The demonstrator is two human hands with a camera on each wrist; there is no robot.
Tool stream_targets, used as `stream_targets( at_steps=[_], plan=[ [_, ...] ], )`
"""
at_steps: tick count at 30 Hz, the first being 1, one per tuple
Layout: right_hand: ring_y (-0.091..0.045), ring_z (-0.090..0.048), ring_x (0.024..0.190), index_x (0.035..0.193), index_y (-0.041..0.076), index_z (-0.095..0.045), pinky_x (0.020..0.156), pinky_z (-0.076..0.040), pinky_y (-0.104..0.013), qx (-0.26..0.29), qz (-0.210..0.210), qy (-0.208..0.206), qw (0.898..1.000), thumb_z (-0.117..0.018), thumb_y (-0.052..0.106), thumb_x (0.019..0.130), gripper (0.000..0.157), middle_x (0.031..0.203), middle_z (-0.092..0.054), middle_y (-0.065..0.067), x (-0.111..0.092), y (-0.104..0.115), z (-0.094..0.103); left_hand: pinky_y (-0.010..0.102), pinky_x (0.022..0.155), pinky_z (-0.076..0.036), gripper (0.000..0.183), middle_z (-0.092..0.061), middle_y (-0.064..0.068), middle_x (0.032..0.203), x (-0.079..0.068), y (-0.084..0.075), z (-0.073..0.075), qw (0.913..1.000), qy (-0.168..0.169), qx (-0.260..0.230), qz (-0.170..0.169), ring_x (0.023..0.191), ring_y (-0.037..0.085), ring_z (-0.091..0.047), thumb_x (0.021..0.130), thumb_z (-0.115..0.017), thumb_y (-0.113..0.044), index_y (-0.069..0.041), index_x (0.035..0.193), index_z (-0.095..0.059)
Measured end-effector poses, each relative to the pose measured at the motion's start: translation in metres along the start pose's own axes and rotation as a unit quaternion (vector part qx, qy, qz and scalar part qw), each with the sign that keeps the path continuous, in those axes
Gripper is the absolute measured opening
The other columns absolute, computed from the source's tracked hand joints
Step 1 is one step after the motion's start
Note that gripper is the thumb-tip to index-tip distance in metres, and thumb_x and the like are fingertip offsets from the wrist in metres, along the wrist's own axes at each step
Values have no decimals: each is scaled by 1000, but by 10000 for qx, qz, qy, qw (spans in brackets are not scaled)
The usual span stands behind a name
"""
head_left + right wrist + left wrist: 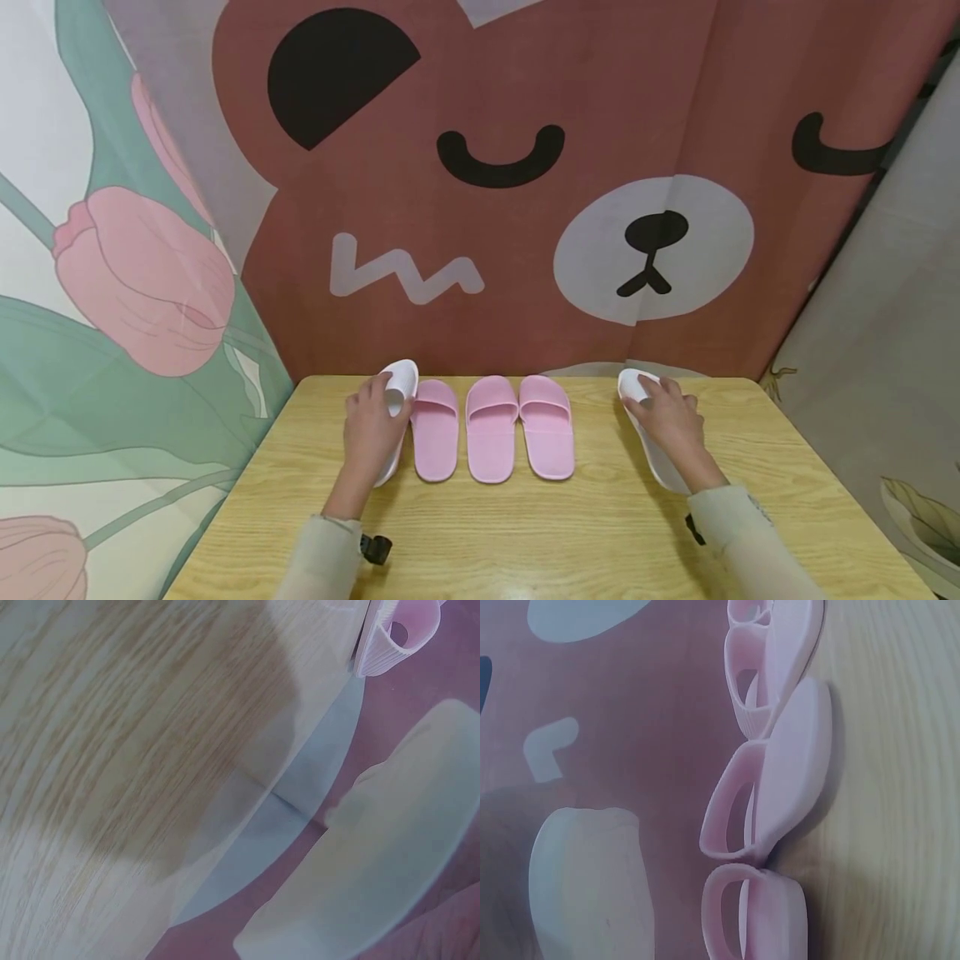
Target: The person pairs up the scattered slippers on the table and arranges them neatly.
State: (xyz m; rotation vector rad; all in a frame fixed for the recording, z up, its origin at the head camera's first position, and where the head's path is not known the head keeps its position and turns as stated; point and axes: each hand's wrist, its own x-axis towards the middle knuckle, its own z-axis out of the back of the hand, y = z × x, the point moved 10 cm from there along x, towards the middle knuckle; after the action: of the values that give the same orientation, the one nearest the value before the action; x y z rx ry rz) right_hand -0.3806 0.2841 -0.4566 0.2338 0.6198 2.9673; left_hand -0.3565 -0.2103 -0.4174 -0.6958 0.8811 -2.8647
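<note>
My left hand (375, 425) grips a white slipper (406, 377) around its upper part, just left of a pink slipper (435, 442). That white slipper is tilted, and part of it (592, 885) shows pale and close in the left wrist view. Two more pink slippers, a middle one (491, 446) and a right one (549, 442), lie in the same row, toes toward the back. Well to the right, my right hand (673, 421) holds another white slipper (660, 467) by its strap area. In the right wrist view this white slipper (382, 840) looks raised off the table.
The wooden table (487, 533) ends at the back against a hanging cloth (510, 233) with a bear face. A flower-print cloth (142, 275) hangs on the left, and a greyish cloth (877, 292) on the right.
</note>
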Motion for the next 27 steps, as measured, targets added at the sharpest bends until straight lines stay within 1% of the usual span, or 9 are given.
stream_targets(
  at_steps=[11, 16, 22, 27],
  plan=[
    [-67, -35, 124, 154, 8, -40, 90, -38, -76, 75, -40, -59, 9999, -57, 48, 99, 70, 153, -28, -35, -1, -1, 2, 60, 88, -48, 61, -52, 21, 141, -2, -10, -4, 10000, -21, -32, -69, 118, 47, -48, 90, -71, -38, -11, 141, -52],
    [-67, -35, 124, 154, 7, -40, 91, -38, -76, 80, -78, -76, 9999, -57, 48, 99, 70, 153, -28, -35, 0, -3, 2, 60, 88, -48, 62, -52, 20, 141, -4, -16, -9, 10000, 27, -68, -66, 118, 46, -48, 91, -71, -41, -12, 142, -51],
    [-66, -35, 124, 153, 7, -40, 90, -37, -76, 105, -80, -56, 9999, -57, 48, 99, 70, 153, -28, -35, 0, -4, 1, 63, 86, -48, 62, -54, 18, 139, -5, -21, -14, 10000, -19, -52, -75, 119, 46, -50, 90, -71, -43, -13, 141, -52],
    [-67, -34, 125, 154, 7, -39, 91, -37, -76, 133, -88, -23, 9999, -56, 49, 99, 71, 154, -27, -35, 1, -5, -1, 61, 86, -48, 63, -54, 18, 139, -6, -26, -18, 9999, 5, -113, -62, 120, 45, -49, 90, -71, -42, -12, 142, -52]
  ],
)
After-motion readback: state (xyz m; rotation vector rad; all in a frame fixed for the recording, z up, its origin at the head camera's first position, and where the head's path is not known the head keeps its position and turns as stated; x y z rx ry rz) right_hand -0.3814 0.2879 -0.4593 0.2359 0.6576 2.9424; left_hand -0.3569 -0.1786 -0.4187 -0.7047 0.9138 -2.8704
